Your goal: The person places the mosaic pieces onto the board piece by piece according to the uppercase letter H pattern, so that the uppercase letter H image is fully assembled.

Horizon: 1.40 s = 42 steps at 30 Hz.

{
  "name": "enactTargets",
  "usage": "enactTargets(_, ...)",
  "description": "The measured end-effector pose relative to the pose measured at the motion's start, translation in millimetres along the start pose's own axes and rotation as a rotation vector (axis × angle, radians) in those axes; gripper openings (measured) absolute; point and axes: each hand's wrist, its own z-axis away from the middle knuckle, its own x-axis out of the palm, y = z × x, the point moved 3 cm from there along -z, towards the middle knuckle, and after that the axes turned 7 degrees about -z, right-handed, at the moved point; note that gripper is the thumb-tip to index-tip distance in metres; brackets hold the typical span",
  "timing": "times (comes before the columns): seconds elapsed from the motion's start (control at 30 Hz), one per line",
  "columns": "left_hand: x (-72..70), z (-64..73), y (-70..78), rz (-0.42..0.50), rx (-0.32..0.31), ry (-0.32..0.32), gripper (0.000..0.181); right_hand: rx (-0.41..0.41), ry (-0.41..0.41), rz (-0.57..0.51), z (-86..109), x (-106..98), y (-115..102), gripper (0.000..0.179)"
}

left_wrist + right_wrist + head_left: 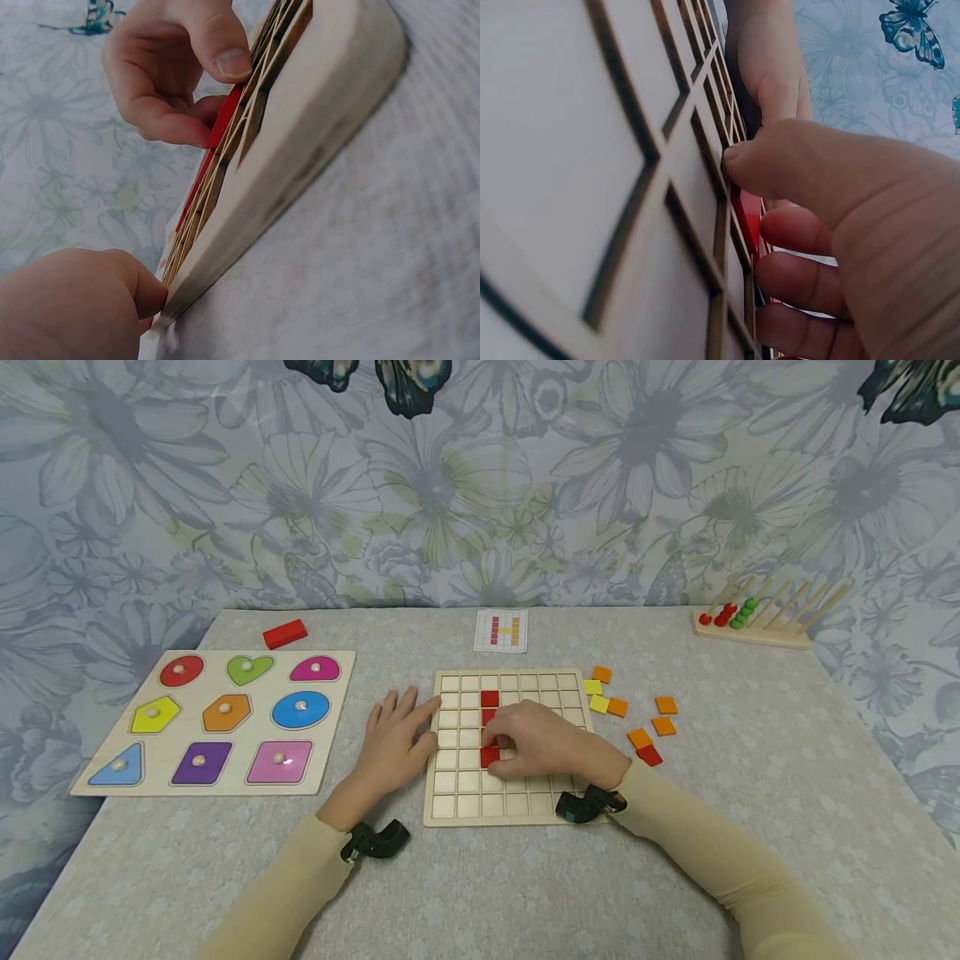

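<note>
A wooden grid board (455, 807) lies in front of me, with red square tiles (490, 698) in one column left of its middle. My right hand (546, 741) reaches over the board and pinches the lowest red tile (490, 758) between thumb and fingers; in the left wrist view this tile (225, 120) sits at the grid's surface. Whether it is fully in its cell I cannot tell. My left hand (393, 739) lies at the board's left edge, fingers extended, its fingertips touching the rim. The right hand partly covers the red column.
Loose orange tiles (666, 705), yellow tiles (598, 704) and a red tile (649, 755) lie right of the board. A pattern card (500, 631) is behind it. A shape puzzle (191, 717) and red block (285, 634) are left; a bead stand (753, 635) is far right.
</note>
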Motion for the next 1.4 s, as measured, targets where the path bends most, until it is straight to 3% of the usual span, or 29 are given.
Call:
enactTargets(0.33,-0.6,-1.6,0.3,0.008,0.004,-0.011,0.056,0.016,-0.005,-0.012,0.7,-2,3,0.014)
enactTargets(0.73,-0.9,-2.3,0.5,0.006,0.008,-0.002,0.055,-0.025,-0.009,-0.015,0.5,-5,0,0.013)
enactTargets(1.03,1.2,-2.2,0.7,0.013,0.012,-0.004,0.056,0.023,-0.021,-0.009,4.8,-9,3,0.014)
enactTargets(1.17,1.7,-0.2,0.8,0.019,0.006,-0.013,0.056,0.092,0.012,0.001,19.6,-21,8,0.018)
enactTargets(1.4,-1.0,1.6,0.0,0.010,-0.003,-0.018,0.056,0.164,0.117,0.032,71.8,-51,26,0.017)
